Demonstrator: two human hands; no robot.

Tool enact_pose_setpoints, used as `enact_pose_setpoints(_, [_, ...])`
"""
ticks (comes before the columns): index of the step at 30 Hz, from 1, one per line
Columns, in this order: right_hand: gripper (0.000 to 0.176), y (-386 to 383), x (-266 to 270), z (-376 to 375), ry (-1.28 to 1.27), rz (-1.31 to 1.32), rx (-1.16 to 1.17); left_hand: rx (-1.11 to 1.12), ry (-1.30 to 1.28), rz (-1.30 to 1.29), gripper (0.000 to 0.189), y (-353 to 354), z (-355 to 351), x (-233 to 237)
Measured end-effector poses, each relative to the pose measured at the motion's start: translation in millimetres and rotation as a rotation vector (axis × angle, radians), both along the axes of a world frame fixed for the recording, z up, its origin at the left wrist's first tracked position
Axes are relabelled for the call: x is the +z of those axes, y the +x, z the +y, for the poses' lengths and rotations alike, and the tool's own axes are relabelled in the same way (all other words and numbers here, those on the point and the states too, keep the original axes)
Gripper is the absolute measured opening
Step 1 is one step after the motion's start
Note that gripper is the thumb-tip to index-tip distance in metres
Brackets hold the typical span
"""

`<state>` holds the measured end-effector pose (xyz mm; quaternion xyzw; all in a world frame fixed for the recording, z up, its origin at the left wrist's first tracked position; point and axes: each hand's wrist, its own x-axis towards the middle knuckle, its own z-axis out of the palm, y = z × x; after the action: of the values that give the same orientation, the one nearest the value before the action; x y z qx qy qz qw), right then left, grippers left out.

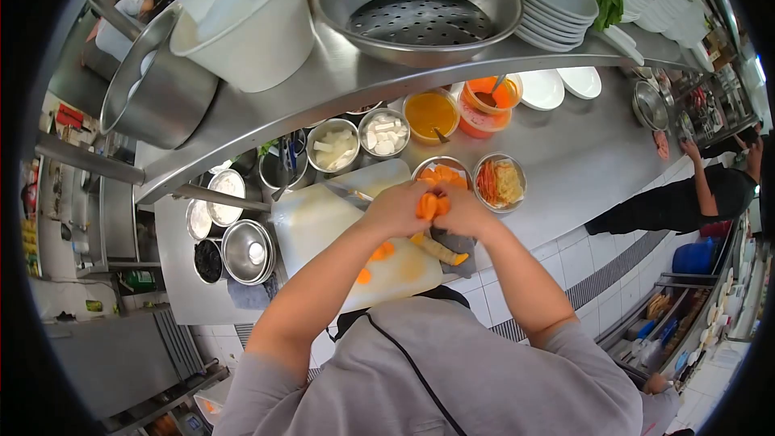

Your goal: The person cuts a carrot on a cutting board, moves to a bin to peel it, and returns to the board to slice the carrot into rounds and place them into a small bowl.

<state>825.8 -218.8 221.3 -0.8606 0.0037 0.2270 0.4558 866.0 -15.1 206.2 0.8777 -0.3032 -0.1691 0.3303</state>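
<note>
My left hand [394, 208] and my right hand [462, 211] meet over the far edge of a white cutting board [319, 230]. Orange carrot pieces [428, 206] are bunched between the two hands, and my right hand grips them. A knife [349, 192] sticks out to the left from under my left hand, which is closed around its handle. Loose carrot slices [378, 252] lie on the board below the hands. A steel bowl of cut carrot [442, 171] stands just beyond my hands.
Steel bowls of white cubes [333, 147], a bowl of shredded food [500, 182] and orange sauce tubs [430, 113] line the counter. A shelf above carries a colander [420, 4], a white bucket [242, 20] and stacked plates [549, 0]. Another person [702, 194] works at the right.
</note>
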Motion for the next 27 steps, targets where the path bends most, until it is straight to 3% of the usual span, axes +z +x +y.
enact_pose_setpoints(4, [0.069,31,0,-44,-0.091,0.122,-0.036,-0.004,-0.014,-0.061,0.068,31,-60,-46])
enact_pose_setpoints(8, [0.070,42,-47,-57,-0.222,0.062,0.017,0.106,-0.037,-0.040,0.066,33,-73,-61])
enact_pose_setpoints(10, [0.068,35,-54,-55,-0.341,-0.215,0.077,0.142,-0.068,-0.010,0.065,26,-66,-59])
enact_pose_setpoints(13, [0.064,24,-40,-47,-0.394,-0.243,-0.009,0.178,-0.205,0.196,0.060,28,-50,-53])
enact_pose_setpoints(17, [0.057,20,-44,-43,-0.435,-0.255,0.084,0.181,-0.571,0.493,0.059,24,-24,-58])
enact_pose_setpoints(18, [0.055,14,-42,-39,-0.533,-0.396,0.060,0.150,-0.731,0.561,0.061,21,-16,-56])
enact_pose_setpoints(19, [0.052,9,-39,-36,-0.629,-0.540,0.031,0.173,-0.730,0.558,0.061,19,-5,-51])
enact_pose_setpoints(21, [0.052,-5,-35,-25,-0.594,-0.633,0.024,0.225,-0.658,0.457,0.060,11,26,-40])
enact_pose_setpoints(24, [0.053,-37,-40,4,-0.395,-0.491,0.131,0.446,-0.398,0.354,0.056,-13,103,-31])
enact_pose_setpoints(26, [0.060,-60,-47,34,-0.221,-0.221,0.447,0.526,0.072,0.028,0.054,-47,160,-45])
enact_pose_setpoints(27, [0.060,-67,-53,52,-0.220,-0.225,0.447,0.537,0.188,-0.040,0.054,-69,180,-51])
